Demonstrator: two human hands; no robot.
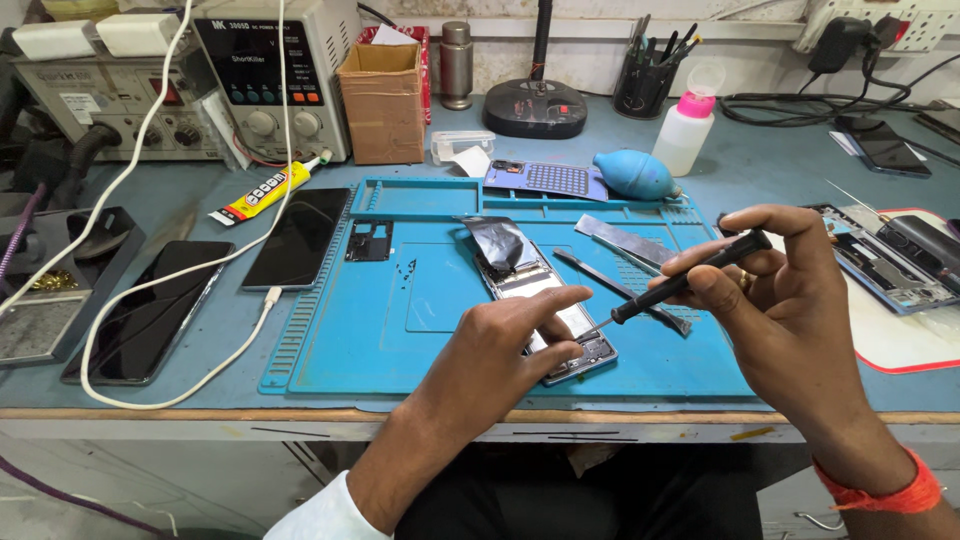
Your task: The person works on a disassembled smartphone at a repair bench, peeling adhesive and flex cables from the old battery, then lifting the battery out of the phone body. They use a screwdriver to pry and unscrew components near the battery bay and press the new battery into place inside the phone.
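Opened phone (540,300) lies back-up on the blue mat (380,310), near the tabletop's (150,395) front edge. Left hand (505,345) presses on the phone's lower end, fingers spread. Right hand (775,300) is closed around a black screwdriver (690,278), tip angled down just beside the phone's right edge.

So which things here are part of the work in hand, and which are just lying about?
In use: opened phone, black screwdriver, blue work mat, left hand, right hand.

Lying about: yellow glue tube, blue rubber blower, two black phones, cardboard box.
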